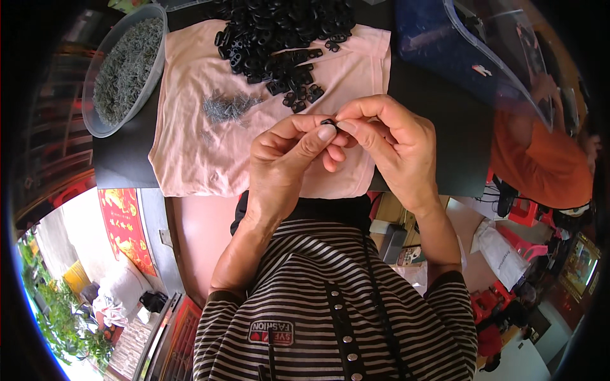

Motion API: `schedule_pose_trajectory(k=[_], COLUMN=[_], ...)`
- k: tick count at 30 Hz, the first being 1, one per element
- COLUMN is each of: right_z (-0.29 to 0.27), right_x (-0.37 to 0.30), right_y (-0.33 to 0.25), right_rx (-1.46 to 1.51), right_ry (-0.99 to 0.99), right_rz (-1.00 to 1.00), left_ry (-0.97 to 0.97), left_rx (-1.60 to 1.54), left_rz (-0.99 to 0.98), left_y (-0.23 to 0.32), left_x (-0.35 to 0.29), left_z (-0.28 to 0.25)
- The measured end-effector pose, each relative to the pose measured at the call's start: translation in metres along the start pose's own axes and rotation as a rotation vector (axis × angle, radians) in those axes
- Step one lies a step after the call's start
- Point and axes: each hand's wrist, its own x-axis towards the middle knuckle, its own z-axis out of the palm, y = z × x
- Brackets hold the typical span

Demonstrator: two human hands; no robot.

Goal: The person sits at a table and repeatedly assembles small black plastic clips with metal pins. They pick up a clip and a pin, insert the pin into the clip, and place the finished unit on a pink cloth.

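Dark and flat, the counter [448, 165] stretches in front of a person in a striped shirt [305, 267], with a pale pink cloth [190, 152] spread over its middle. Both hands meet above the right side of that cloth. The left hand [283, 155] has its grip clamped on a small black piece [328, 122], pinched between thumb and forefinger. From the other side comes the right hand [397, 143], thumb and forefinger together at the piece's right edge; whether that grip has hold of the piece itself or of some tiny part beside it, I cannot tell.

By the look of it, the step in hand is close fingertip work on this single piece. The next move seems to call for a steady left pinch and a small, careful action from the right.

Beyond the hands, a little pile of silvery metal bits [229, 108] lies on the cloth; farther off sits a large heap of black parts [286, 32], some straggling toward the hands. At the far left stands a translucent tub [105, 130] full of more silvery bits, and at the far right a blue container [426, 38]. Past the counter's right side shows someone in an orange top [540, 165].
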Motion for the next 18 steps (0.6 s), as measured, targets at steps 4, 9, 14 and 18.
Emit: schedule_pose_trajectory(k=[4, 9, 14, 18], right_z=[0.003, -0.005, -0.012, 0.002], right_x=[-0.001, 0.009, 0.062, 0.106], right_y=[0.006, 0.006, 0.007, 0.021], right_rx=[-0.035, 0.087, -0.251, -0.427], right_ry=[0.027, -0.061, -0.02, 0.027], right_rz=[-0.003, 0.083, -0.01, -0.268], left_ry=[0.005, -0.007, -0.018, -0.074], left_rx=[0.002, -0.039, 0.003, 0.051], left_rz=[-0.021, 0.015, 0.089, 0.086], left_y=[-0.003, 0.003, -0.004, -0.001], left_x=[0.003, 0.005, 0.01, 0.009], left_z=[-0.001, -0.003, -0.007, -0.01])
